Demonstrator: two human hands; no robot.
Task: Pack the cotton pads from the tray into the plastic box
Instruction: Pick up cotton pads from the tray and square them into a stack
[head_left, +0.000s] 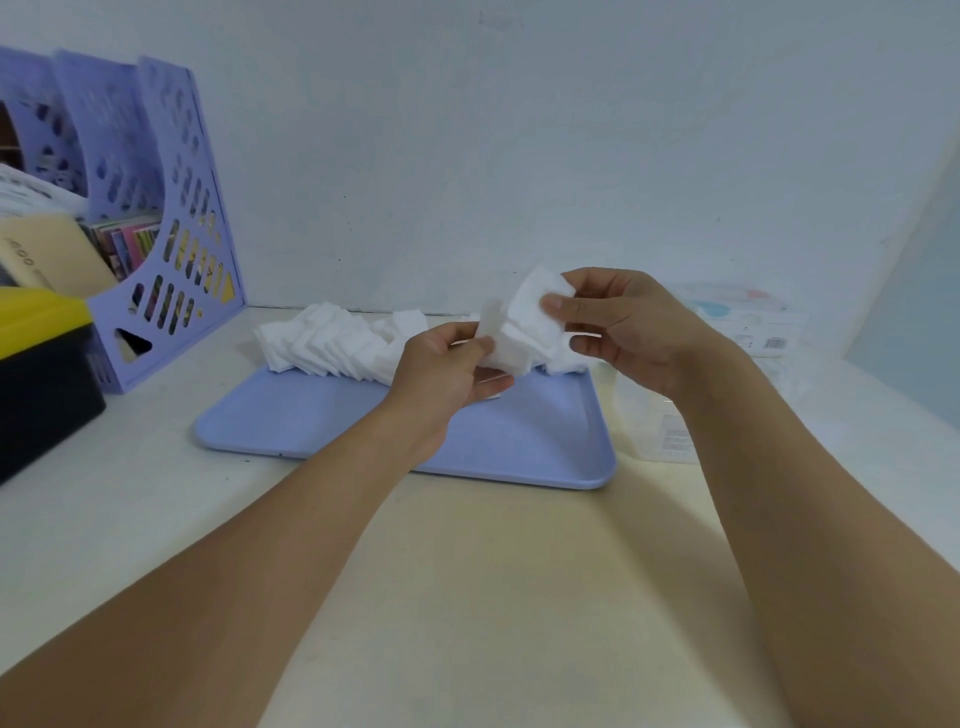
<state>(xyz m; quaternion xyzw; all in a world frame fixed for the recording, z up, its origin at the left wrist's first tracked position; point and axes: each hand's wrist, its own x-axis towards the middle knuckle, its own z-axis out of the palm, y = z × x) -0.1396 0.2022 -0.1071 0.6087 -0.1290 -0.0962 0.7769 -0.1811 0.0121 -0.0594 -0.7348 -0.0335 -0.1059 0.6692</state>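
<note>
White cotton pads (524, 327) are gripped above the tray (322, 421) by both my left hand (441, 374) and right hand (618, 327). More pads (322, 340) lie along the tray's far edge; I note the plastic box (649, 421) just right of it.

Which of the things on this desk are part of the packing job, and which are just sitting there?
Part of the job:
- white square cotton pads, some held in both hands
- flat lilac plastic tray
- clear plastic box
- left hand, right hand

Just lying about:
- lilac perforated file holder
- black box with yellow lid
- printed white packet
</note>
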